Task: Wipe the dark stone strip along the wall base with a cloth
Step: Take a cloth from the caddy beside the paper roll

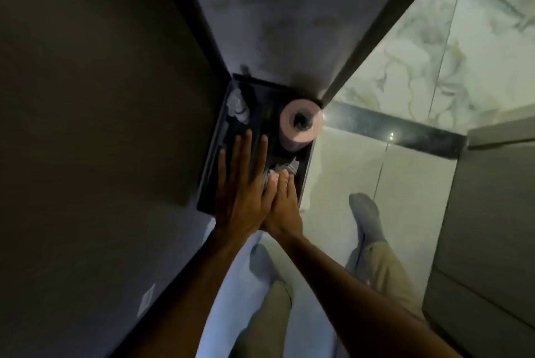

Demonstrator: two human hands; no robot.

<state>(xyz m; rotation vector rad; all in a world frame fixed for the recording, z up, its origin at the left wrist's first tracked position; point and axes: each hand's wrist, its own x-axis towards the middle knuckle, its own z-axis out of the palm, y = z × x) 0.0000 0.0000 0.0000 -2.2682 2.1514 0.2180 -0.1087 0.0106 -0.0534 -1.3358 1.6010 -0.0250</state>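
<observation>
The dark stone strip [399, 133] runs along the base of the marble wall, right of a corner. In that corner sits a dark open box [209, 172]. My left hand [240, 184] lies flat over the box, fingers spread, holding nothing. Pressed against it, my right hand [285, 207] reaches into the box with its fingers bunched on a crumpled grey-white cloth [290, 167]. Most of the cloth is hidden under the fingers. Both hands are well left of the strip.
A pink toilet paper roll [289, 133] stands upright in the box, and a crumpled white wad [238, 105] lies at its far left. My socked foot [367, 218] is on the pale floor tiles. A grey cabinet [492, 213] stands at the right, a dark panel at the left.
</observation>
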